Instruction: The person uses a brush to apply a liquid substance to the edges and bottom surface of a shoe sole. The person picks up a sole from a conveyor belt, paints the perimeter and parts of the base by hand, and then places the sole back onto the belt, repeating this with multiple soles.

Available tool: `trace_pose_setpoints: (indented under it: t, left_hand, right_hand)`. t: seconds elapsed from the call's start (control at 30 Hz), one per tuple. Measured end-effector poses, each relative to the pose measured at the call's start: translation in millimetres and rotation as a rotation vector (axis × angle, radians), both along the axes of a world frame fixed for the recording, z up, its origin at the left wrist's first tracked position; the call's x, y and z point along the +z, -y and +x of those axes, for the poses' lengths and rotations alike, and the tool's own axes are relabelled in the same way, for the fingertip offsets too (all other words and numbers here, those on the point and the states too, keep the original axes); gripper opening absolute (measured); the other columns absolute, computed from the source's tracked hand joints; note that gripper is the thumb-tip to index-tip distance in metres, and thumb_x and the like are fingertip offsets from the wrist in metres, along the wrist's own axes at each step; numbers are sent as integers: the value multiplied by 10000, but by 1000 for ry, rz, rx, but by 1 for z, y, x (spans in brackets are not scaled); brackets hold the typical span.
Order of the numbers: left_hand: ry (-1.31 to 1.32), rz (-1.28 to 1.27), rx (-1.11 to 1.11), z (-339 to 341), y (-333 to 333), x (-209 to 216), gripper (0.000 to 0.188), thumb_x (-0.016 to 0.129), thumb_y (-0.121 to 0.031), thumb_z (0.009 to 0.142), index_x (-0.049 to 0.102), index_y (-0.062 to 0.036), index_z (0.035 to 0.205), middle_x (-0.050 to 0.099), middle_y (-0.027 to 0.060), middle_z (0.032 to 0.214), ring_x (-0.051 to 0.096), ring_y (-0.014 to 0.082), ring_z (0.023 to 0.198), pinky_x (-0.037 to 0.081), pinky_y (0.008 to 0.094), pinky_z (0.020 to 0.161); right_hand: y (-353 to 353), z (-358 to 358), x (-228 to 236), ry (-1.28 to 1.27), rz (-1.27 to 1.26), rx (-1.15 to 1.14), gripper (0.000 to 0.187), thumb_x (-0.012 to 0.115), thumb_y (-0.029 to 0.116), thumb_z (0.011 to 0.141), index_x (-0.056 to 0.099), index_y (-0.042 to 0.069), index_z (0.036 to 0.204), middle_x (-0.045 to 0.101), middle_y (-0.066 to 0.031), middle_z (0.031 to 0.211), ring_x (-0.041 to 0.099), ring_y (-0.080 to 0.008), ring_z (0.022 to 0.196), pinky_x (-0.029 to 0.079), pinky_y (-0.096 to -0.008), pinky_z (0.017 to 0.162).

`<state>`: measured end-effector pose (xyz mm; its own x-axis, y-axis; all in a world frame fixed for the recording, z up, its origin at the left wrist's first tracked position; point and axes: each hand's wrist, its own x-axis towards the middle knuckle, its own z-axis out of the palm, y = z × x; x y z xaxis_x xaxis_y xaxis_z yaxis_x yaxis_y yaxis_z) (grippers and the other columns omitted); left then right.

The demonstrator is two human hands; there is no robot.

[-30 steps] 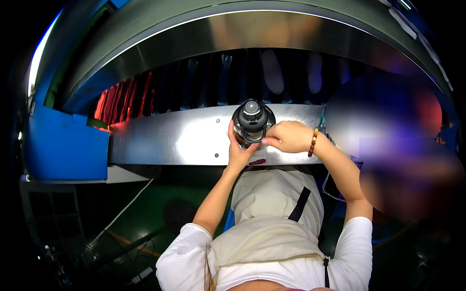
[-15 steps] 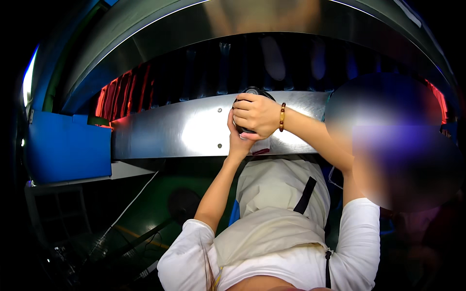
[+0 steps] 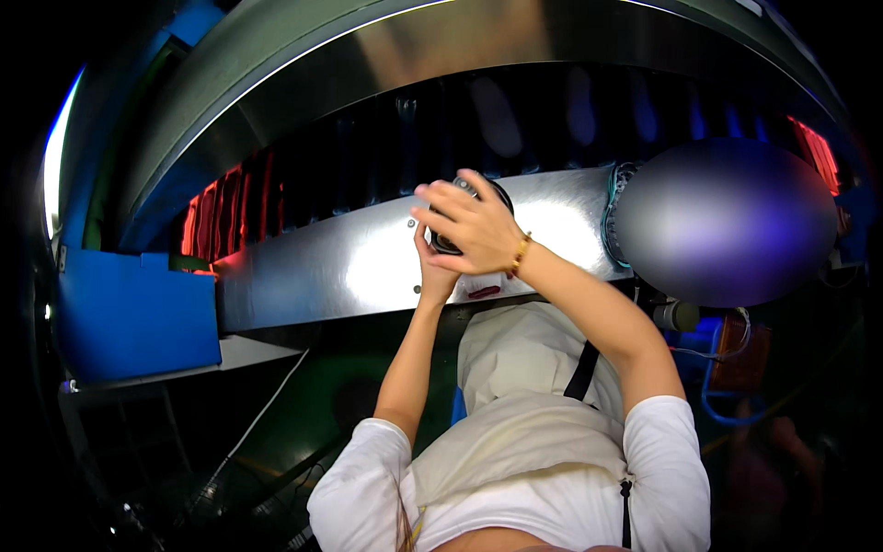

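A black rounded object [image 3: 447, 245] with a greyish round part near its far end stands over the metal ledge, largely covered by my hands; its kind is not clear. My left hand [image 3: 436, 273] is closed around its near left side, with most of its fingers hidden. Over the top lies my right hand [image 3: 476, 228], fingers stretched and spread, slightly blurred. A beaded bracelet [image 3: 521, 254] circles my right wrist. Just below the hands, a small white and dark red item [image 3: 486, 291] rests at the ledge's near edge.
The shiny metal ledge [image 3: 303, 281] runs across in front of me, backed by a dark strip curtain [image 3: 368, 156] under a curved metal hood [image 3: 303, 87]. A blue box-like panel [image 3: 138, 313] stands left. A large blurred round patch hides the right end, near coiled cables [image 3: 614, 221].
My right hand's fingers have gone from wrapped over the black object to spread out. Both hands and the object have shifted slightly left in view. The view itself has turned a little.
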<state>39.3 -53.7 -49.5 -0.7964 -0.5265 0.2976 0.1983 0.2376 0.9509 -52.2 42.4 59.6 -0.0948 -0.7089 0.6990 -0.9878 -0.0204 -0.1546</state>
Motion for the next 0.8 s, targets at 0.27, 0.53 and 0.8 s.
trace_pose_setpoints:
  t: [0.27, 0.53, 0.8]
  left_hand:
    - [-131, 510, -135, -11, 6, 3, 881, 733, 23, 597, 195, 0, 1294, 519, 154, 1098, 531, 219, 1000, 425, 331, 879]
    - [-129, 509, -58, -5, 19, 16, 801, 717, 30, 598, 282, 30, 1271, 535, 130, 1075, 549, 195, 951, 442, 290, 844]
    - [-247, 518, 12, 7, 27, 6, 732, 743, -18, 604, 361, 14, 1228, 532, 88, 1090, 516, 183, 1004, 378, 302, 905]
  right_hand:
    - [-98, 58, -121, 326, 423, -46, 498, 583, 311, 740, 460, 68, 1157, 450, -111, 1212, 434, -284, 1092, 344, -425, 894]
    - [-95, 71, -147, 264, 635, -207, 573, 505, 426, 789, 414, 87, 1242, 374, -91, 1315, 308, -281, 1227, 243, -432, 997]
    - [-66, 68, -156, 296, 676, -66, 611, 487, 459, 790, 406, 54, 1241, 361, -119, 1321, 306, -279, 1233, 231, -432, 1013]
